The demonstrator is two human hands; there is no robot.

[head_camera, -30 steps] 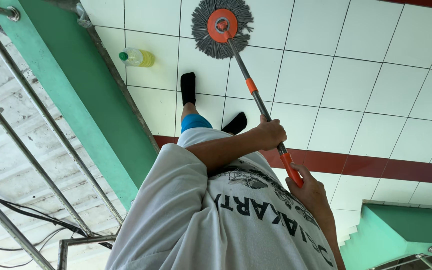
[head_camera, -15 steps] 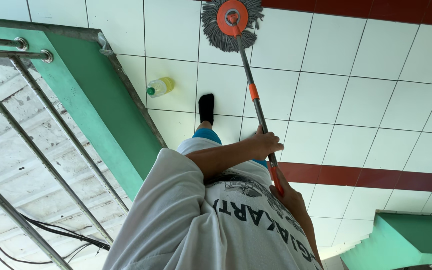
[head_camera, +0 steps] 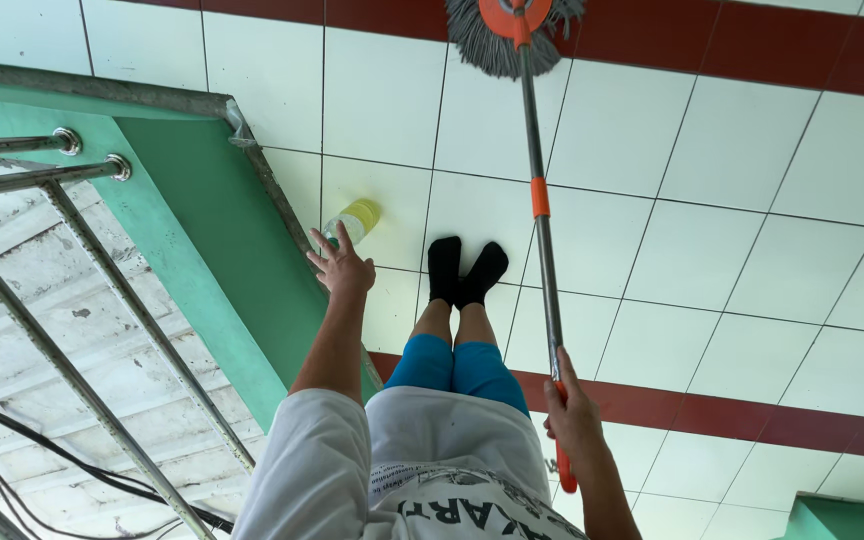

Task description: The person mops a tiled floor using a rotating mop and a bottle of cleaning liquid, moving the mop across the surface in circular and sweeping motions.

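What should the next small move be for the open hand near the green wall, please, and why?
Probably reach the left hand slightly farther toward the clear plastic bottle of yellow liquid lying on the white floor tiles: its open fingers are spread just short of it, while the right hand grips the steel mop pole with orange collar.

White tiled floor (head_camera: pixel 652 230) with dark red stripes. Small yellow bottle (head_camera: pixel 352 220) lying near the green wall edge. Round grey mop head (head_camera: pixel 512 35) pressed down by the far red stripe. Two black socks (head_camera: pixel 464 270) standing mid-floor.
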